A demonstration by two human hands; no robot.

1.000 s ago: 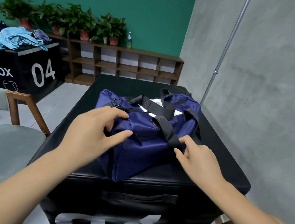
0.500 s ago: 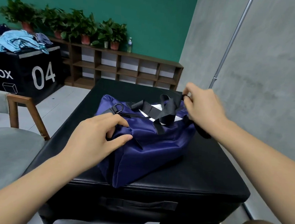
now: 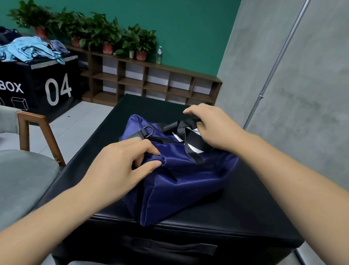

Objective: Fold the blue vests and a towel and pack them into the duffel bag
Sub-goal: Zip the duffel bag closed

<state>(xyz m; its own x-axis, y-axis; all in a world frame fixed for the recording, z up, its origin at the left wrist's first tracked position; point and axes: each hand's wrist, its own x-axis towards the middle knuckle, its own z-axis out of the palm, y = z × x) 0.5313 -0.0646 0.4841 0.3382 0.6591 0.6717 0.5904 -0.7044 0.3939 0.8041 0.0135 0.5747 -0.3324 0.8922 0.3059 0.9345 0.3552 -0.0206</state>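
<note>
We count one navy blue fabric duffel bag [image 3: 186, 182] lying on top of one black padded box [image 3: 247, 202]. Its long axis slants from the box's left side toward its far right. Our left hand [image 3: 120, 167] pinches the bag's fabric at the left end, and our right hand [image 3: 214, 129] clasps one black webbing strap [image 3: 182, 125]. Beyond the box's left side, a second black box [image 3: 25, 85] reads "FTBOX" and "04".

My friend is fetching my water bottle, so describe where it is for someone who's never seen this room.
Face the green back wall, where a low wooden cubby shelf runs along it. Potted plants line its top; the water bottle stands just right of the last plant, the only clear, leafless thing there.
</note>
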